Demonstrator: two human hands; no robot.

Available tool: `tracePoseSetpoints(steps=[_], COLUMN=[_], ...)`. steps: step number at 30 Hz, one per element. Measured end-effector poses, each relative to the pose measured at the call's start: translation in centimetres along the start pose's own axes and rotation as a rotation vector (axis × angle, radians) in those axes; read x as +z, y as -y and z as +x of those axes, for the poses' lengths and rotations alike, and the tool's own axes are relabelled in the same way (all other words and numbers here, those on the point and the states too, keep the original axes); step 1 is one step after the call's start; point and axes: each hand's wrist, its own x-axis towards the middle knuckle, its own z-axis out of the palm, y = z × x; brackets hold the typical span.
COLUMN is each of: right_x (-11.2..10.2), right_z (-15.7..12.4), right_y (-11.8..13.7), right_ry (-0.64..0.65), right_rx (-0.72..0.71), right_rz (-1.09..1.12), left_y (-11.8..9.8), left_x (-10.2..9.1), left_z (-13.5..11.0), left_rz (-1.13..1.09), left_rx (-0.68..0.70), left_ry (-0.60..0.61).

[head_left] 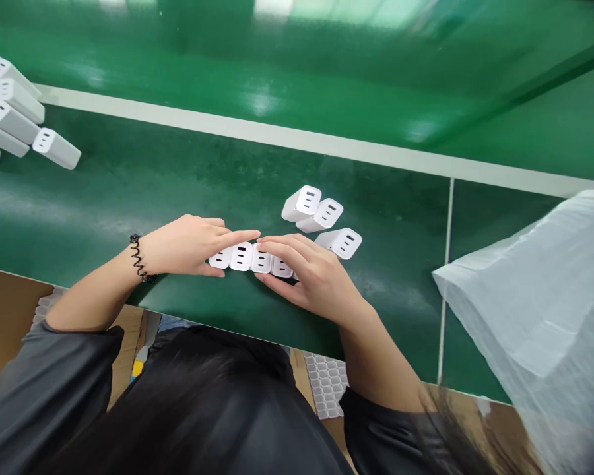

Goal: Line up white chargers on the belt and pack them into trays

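Observation:
A row of several white charger blocks [250, 257] stands side by side on the green table [129, 191], port faces up. My left hand [188, 245] closes around the row's left end, its forefinger stretched along the far side. My right hand [309, 274] cups the right end, fingers curled over the blocks. Both hands press the row together. Three more white chargers lie just behind my right hand: two touching ones [313, 208] and a third [340, 242]. A black coil band [138, 258] circles my left wrist.
A pile of several white chargers [14, 115] lies at the far left edge. A stack of white foam sheets [539, 310] fills the right side. A pale strip [277, 137] runs across the table behind. Clear plastic trays [329, 382] sit below the near table edge.

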Motion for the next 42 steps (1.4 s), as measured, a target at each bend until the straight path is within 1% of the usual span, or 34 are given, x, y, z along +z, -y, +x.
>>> tracePoseSetpoints(steps=[7, 9, 11, 13, 15, 17, 19, 21, 23, 25, 26, 28, 31, 33, 34, 36, 40, 42], right_x=[0.0, -0.2, -0.6, -1.0, -1.4, -1.6, -1.7, -1.8, -1.9, -2.0, -2.1, -2.2, -2.4, -2.6, -2.8, -3.2, -3.8, -3.7], right_z=[0.0, 0.1, 0.1, 0.0, -0.2, -0.4, -0.4, -0.3, -0.2, -0.1, -0.1, -0.2, -0.4, -0.5, -0.5, -0.5, -0.6, -0.7], right_y=[-0.1, -0.1, -0.1, -0.1, -0.2, -0.4, -0.5, -0.8, -1.0, -1.4, -1.5, -1.7, -1.8, -1.5, -1.4, -1.0, -0.6, -0.6], right_ry=[0.0, 0.0, -0.027, -0.109, -0.246, -0.407, -0.558, -0.678, -0.756, -0.801, -0.81, -0.823, -0.768, -0.651, -0.569, -0.388, -0.002, 0.143], right_rx=[-0.002, -0.016, -0.035, -0.026, 0.029, 0.115, 0.187, 0.253, 0.308, 0.345, 0.354, 0.371, 0.397, 0.392, 0.377, 0.301, 0.069, 0.038], right_rz=[0.013, 0.025, 0.062, 0.138, 0.25, 0.355, 0.438, 0.499, 0.544, 0.561, 0.56, 0.539, 0.498, 0.489, 0.489, 0.469, 0.373, 0.326], left_y=[-0.1, 0.0, 0.3, 0.9, 1.7, 2.5, 3.3, 3.8, 4.1, 4.2, 4.2, 3.9, 3.1, 2.3, 1.9, 1.1, 0.2, -0.2], left_x=[0.1, 0.1, -0.2, -0.7, -1.4, -2.1, -2.7, -3.1, -3.3, -3.2, -3.2, -3.0, -2.8, -2.6, -2.4, -2.0, -1.2, -0.9], left_z=[0.1, -0.1, -0.5, -1.2, -2.0, -2.8, -3.2, -3.3, -3.1, -2.9, -2.8, -2.6, -2.4, -2.2, -2.1, -1.8, -1.3, -1.0], left_rz=[-0.032, -0.053, -0.1, -0.149, -0.169, -0.176, -0.214, -0.267, -0.284, -0.263, -0.249, -0.231, -0.213, -0.201, -0.193, -0.177, -0.142, -0.118], left_rx=[-0.007, -0.013, -0.022, -0.047, -0.102, -0.171, -0.231, -0.298, -0.372, -0.422, -0.431, -0.424, -0.372, -0.326, -0.3, -0.239, -0.132, -0.091], left_ry=[0.006, 0.002, -0.007, -0.027, -0.05, -0.073, -0.115, -0.199, -0.308, -0.394, -0.419, -0.43, -0.415, -0.402, -0.395, -0.367, -0.28, -0.268])
